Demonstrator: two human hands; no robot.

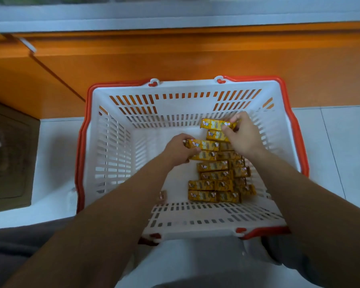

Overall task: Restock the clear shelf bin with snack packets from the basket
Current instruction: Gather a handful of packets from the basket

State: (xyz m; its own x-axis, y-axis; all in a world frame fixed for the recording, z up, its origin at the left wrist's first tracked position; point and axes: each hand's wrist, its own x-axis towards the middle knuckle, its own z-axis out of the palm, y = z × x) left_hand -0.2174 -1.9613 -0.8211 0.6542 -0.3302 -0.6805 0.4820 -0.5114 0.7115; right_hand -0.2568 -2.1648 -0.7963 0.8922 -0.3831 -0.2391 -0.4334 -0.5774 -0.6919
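Basket point(112, 154) of white slatted plastic, its red handles point(82, 146) folded down along the rim, stands on a pale tiled floor point(341, 142) as a person reaches in with both bare arms. Yellow packets point(213, 175) lie in rough rows along the right half of the basket's bottom, from its near wall almost to its far wall. The left half of the bottom shows bare white plastic.

The left hand point(178, 151), at the middle of the basket, grips the left ends of two stacked packets, fingers curled round them. The right hand point(244, 138), near the basket's far right corner, pinches the right end of a raised packet point(213, 124), which is held above the pile with another packet touching just beneath it.

An orange cabinet point(195, 59) runs across just beyond the basket's far wall, close to the rim. Left of the basket, a strip of floor separates it from a brown cardboard box point(8, 159). Right of the basket, the tiles lie open to the frame's edge. The basket's near wall sits between the person's grey-clad legs point(19, 246).
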